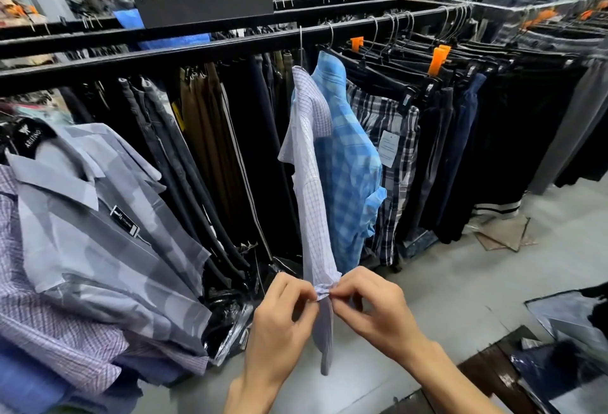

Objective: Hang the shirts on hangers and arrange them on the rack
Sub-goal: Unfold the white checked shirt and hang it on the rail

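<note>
The white checked shirt (309, 183) hangs from the black rack (197, 52) beside a blue plaid shirt (348, 163), bunched near its hem. The left hand (279, 318) and right hand (371, 305) pinch that gathered fabric with curled fingers. Its hanger is mostly hidden.

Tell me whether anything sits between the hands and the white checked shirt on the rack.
Nothing visible does. The left hand and right hand both pinch the bunched lower front of the white checked shirt, which already hangs from the black rail beside the blue plaid shirt.
</note>
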Available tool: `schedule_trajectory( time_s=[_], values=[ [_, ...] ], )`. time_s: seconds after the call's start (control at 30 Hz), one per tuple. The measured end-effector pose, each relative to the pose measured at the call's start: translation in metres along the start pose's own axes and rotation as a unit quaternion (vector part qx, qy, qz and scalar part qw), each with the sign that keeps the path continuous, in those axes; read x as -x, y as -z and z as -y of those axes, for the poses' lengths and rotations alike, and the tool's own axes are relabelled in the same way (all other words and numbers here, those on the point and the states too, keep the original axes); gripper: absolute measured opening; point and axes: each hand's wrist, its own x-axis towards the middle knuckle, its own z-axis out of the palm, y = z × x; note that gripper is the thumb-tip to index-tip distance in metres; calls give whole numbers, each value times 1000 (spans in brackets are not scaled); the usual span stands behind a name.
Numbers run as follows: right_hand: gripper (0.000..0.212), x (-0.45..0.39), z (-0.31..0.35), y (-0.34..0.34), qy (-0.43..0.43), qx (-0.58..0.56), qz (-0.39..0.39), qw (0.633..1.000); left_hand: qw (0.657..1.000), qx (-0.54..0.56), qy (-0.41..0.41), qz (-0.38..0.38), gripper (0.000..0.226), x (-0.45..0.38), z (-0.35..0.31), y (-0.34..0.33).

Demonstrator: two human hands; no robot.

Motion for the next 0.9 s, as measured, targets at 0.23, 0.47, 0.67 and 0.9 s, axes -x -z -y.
schedule_trajectory(
  time_s=[0.23,0.47,0.67,0.9],
  values=[
    [17,10,-1,-12,52,77,-68,993,999,24,28,-2,30,4,-3,-8],
    [29,15,16,-27,-206,-39,-120,971,998,44,-14,-45,5,3,-7,-6],
    [23,7,14,-35,-279,-43,-6,959,996,60,59,0,11,1,-10,-4],
    [24,1,5,-24,-215,-15,77,973,983,80,167,-17,25,-23,-3,8]
  ],
)
